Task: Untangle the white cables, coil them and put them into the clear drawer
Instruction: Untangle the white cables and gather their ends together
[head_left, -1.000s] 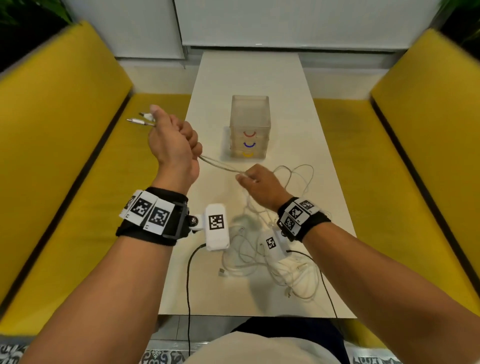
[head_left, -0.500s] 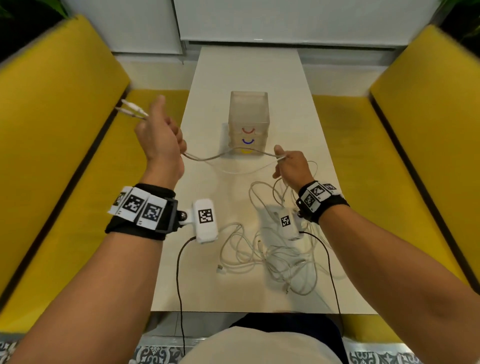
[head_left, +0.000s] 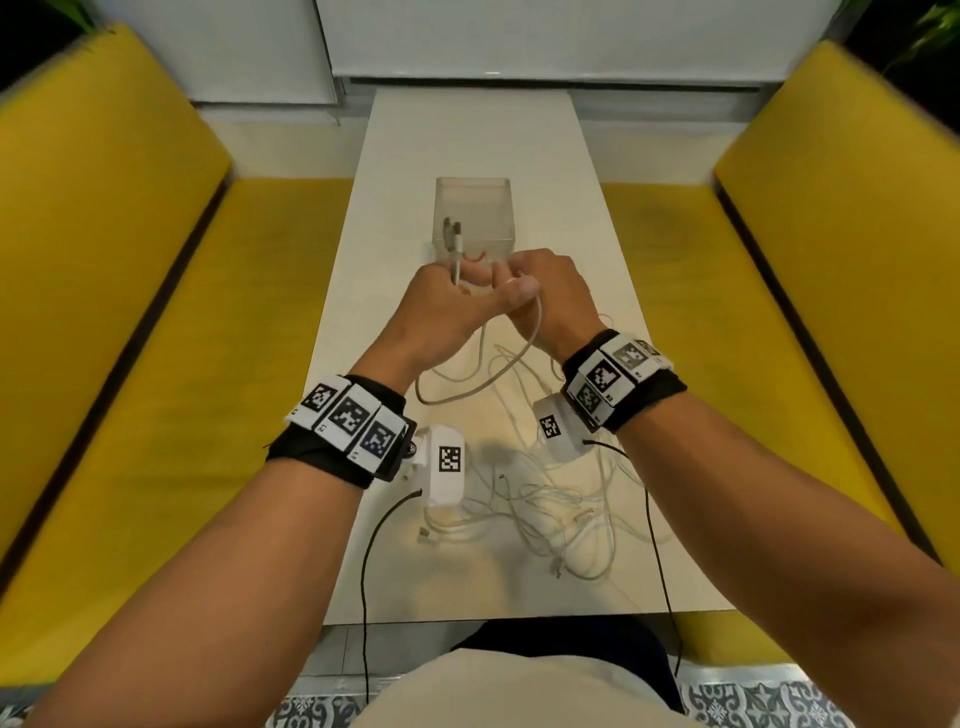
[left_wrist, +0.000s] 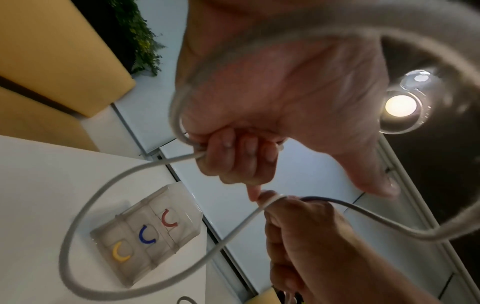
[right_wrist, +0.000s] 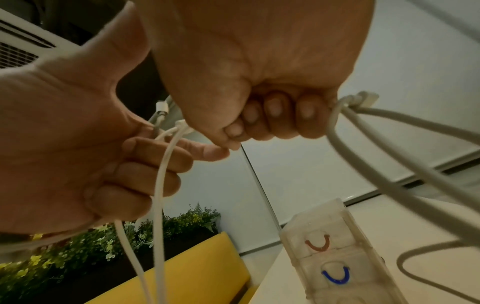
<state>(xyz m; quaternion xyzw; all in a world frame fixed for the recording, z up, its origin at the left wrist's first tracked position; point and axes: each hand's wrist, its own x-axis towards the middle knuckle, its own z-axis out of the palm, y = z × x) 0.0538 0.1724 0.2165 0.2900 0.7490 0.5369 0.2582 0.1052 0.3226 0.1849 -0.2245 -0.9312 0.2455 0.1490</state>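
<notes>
White cables (head_left: 524, 512) tangled on table — clear drawer (head_left: 474, 218) shut.

Both forearms reach forward over the worktop's near edge, hands meeting above its middle. Left hand (head_left: 451, 301) fingers curled, thumb stretched across toward the right hand (head_left: 551, 296), which is fisted, knuckles up.

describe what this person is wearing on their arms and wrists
Both forearms are bare, with no sleeves. Each wrist carries a black band: the left band and the right band are each topped by a row of white tiles printed with black square codes. A white camera box bearing one more code hangs beside each band, trailing a thin black cable.
</notes>
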